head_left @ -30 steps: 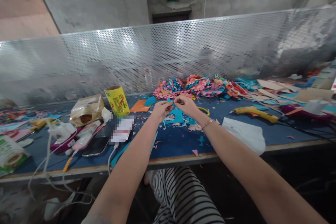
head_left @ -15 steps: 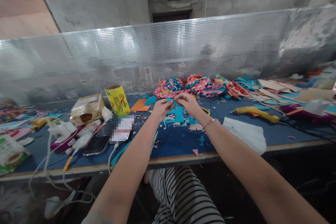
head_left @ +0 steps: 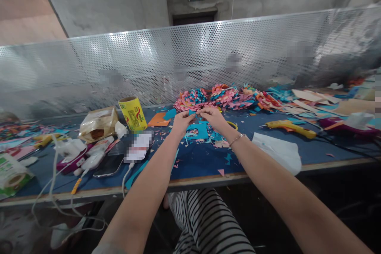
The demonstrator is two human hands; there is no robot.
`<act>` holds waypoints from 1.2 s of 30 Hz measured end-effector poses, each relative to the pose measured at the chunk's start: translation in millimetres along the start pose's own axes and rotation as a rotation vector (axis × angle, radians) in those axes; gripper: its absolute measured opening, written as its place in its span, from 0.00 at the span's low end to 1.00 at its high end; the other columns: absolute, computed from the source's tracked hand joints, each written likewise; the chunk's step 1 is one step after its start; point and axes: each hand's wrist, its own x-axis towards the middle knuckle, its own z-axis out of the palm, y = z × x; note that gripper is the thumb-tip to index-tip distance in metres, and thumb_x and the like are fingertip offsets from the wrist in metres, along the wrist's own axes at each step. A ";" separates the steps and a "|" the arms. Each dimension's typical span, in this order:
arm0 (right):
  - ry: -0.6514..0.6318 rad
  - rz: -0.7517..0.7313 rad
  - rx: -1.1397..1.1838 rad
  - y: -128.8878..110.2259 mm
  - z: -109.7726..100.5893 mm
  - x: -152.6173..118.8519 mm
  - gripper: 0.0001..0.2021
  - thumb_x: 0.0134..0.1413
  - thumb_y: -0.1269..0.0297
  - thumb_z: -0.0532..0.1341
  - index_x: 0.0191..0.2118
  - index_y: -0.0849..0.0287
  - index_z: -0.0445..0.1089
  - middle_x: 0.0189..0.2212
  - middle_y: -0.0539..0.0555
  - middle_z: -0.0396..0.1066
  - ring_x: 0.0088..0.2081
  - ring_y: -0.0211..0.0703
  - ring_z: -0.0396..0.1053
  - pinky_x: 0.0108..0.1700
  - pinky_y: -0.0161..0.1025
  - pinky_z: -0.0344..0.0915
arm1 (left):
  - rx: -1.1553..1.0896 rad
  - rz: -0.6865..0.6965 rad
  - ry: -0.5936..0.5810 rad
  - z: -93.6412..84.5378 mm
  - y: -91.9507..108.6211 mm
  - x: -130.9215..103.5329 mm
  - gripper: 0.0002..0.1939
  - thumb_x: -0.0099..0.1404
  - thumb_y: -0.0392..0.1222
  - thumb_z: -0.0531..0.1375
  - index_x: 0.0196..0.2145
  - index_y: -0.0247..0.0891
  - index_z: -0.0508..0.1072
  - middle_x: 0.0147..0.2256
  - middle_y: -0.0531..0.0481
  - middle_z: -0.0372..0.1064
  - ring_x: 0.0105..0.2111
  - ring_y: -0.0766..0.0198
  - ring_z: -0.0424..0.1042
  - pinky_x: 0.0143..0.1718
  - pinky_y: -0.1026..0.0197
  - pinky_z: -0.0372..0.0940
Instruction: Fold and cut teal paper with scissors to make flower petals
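Observation:
Above the middle of the blue table, my left hand pinches a small piece of blue paper between thumb and fingers. The fingertips of my right hand meet at the same piece from the other side, closed in a pinch. How the paper is folded is too small to make out. Just below the hands lies a blue paper sheet with a cut-out, among blue scraps. Behind them sit bunches of pink, blue and orange paper pieces.
Left are a yellow tube-shaped container, a gold bag, a phone and white cables. An orange paper sheet lies nearer. Right are a white sheet, a yellow glue gun and paper strips. A perforated metal screen stands behind.
The fingertips of both hands have shifted very slightly, with my right fingers a little closer to the left ones. The blue paper stays between them.

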 end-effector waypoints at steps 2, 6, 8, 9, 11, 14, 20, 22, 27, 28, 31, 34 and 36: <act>0.001 0.006 -0.002 1.7 -0.2 0.1 0.09 0.42 0.64 0.57 0.28 0.59 0.73 0.30 0.53 0.74 0.34 0.40 0.69 0.36 0.37 0.65 | 0.081 0.062 -0.008 -1.8 -1.7 0.9 0.22 0.41 0.44 0.67 0.14 0.36 0.54 0.15 0.59 0.51 0.20 0.72 0.59 0.25 0.66 0.59; -0.004 0.022 -0.011 2.0 -0.9 -0.1 0.09 0.43 0.62 0.58 0.29 0.60 0.73 0.30 0.53 0.74 0.34 0.41 0.70 0.35 0.36 0.65 | 0.249 0.153 -0.022 -6.1 -2.6 2.2 0.22 0.45 0.45 0.65 0.15 0.37 0.53 0.16 0.58 0.47 0.19 0.73 0.55 0.23 0.67 0.54; -0.001 0.026 -0.023 0.5 -1.2 -0.1 0.09 0.43 0.62 0.58 0.28 0.60 0.73 0.29 0.53 0.74 0.34 0.41 0.70 0.35 0.36 0.66 | 0.330 0.190 -0.029 -7.4 -1.4 2.2 0.21 0.46 0.45 0.64 0.15 0.37 0.53 0.16 0.58 0.45 0.19 0.73 0.52 0.22 0.67 0.51; 0.002 0.025 -0.030 -0.5 -1.3 -0.1 0.09 0.43 0.62 0.58 0.28 0.60 0.73 0.29 0.53 0.74 0.34 0.41 0.70 0.35 0.36 0.66 | 0.366 0.209 -0.034 -7.6 -0.5 1.9 0.20 0.47 0.44 0.63 0.14 0.37 0.53 0.16 0.58 0.45 0.19 0.73 0.51 0.21 0.67 0.50; 0.017 0.019 -0.041 -2.6 -1.5 -0.2 0.08 0.43 0.63 0.58 0.28 0.59 0.73 0.28 0.53 0.74 0.34 0.41 0.70 0.35 0.37 0.66 | 0.435 0.241 -0.038 -7.2 1.7 0.8 0.19 0.48 0.44 0.62 0.14 0.36 0.54 0.16 0.58 0.45 0.19 0.73 0.49 0.21 0.67 0.47; 0.027 0.015 -0.050 -4.7 -1.7 -0.7 0.08 0.44 0.64 0.57 0.27 0.59 0.73 0.28 0.53 0.74 0.33 0.41 0.70 0.35 0.37 0.66 | 0.500 0.261 -0.034 -5.7 4.2 -1.1 0.17 0.49 0.43 0.61 0.14 0.36 0.56 0.16 0.58 0.46 0.19 0.73 0.47 0.20 0.66 0.44; 0.026 0.007 -0.054 -3.9 -2.6 -1.0 0.09 0.44 0.63 0.58 0.27 0.59 0.74 0.27 0.53 0.74 0.33 0.42 0.70 0.36 0.38 0.67 | 0.513 0.260 -0.039 -6.0 0.8 0.7 0.18 0.49 0.44 0.60 0.14 0.36 0.54 0.16 0.58 0.45 0.19 0.73 0.48 0.21 0.66 0.45; 0.026 0.008 -0.048 -3.0 -2.8 -0.6 0.09 0.43 0.63 0.58 0.27 0.59 0.74 0.27 0.53 0.74 0.33 0.42 0.71 0.36 0.39 0.67 | 0.500 0.251 -0.036 -6.8 -1.6 2.1 0.18 0.49 0.45 0.60 0.15 0.37 0.54 0.16 0.58 0.45 0.19 0.73 0.49 0.21 0.66 0.47; 0.036 0.031 0.000 -2.9 -2.0 0.3 0.08 0.42 0.63 0.59 0.26 0.60 0.74 0.26 0.53 0.74 0.32 0.42 0.71 0.36 0.39 0.67 | 0.471 0.231 -0.040 -7.9 -4.8 3.9 0.16 0.49 0.45 0.60 0.16 0.36 0.57 0.16 0.57 0.49 0.20 0.72 0.53 0.22 0.67 0.50; 0.035 0.035 0.010 -3.2 -1.8 0.2 0.08 0.41 0.63 0.59 0.26 0.60 0.74 0.27 0.53 0.74 0.32 0.41 0.71 0.37 0.39 0.67 | 0.472 0.229 -0.041 -7.9 -4.7 3.8 0.15 0.49 0.45 0.60 0.16 0.36 0.58 0.16 0.57 0.50 0.20 0.72 0.53 0.22 0.67 0.50; 0.036 0.045 0.025 -3.7 -1.2 -0.2 0.07 0.40 0.63 0.60 0.25 0.60 0.74 0.26 0.53 0.74 0.32 0.41 0.71 0.37 0.39 0.67 | 0.495 0.228 -0.037 -7.5 -3.4 2.9 0.14 0.49 0.44 0.60 0.16 0.36 0.60 0.16 0.57 0.52 0.20 0.71 0.54 0.22 0.67 0.50; 0.038 0.048 0.030 -2.7 -0.8 -0.2 0.07 0.40 0.63 0.60 0.24 0.60 0.73 0.26 0.53 0.74 0.31 0.41 0.71 0.37 0.39 0.67 | 0.504 0.234 -0.042 -6.7 -1.8 1.5 0.14 0.49 0.44 0.59 0.16 0.36 0.59 0.16 0.57 0.51 0.19 0.72 0.53 0.22 0.66 0.49; 0.036 0.045 0.028 -1.8 -0.7 -0.1 0.07 0.40 0.64 0.60 0.24 0.60 0.73 0.25 0.53 0.74 0.31 0.41 0.71 0.37 0.39 0.67 | 0.501 0.236 -0.042 -6.5 -1.2 0.9 0.15 0.49 0.44 0.59 0.15 0.36 0.57 0.16 0.57 0.50 0.19 0.72 0.51 0.21 0.66 0.48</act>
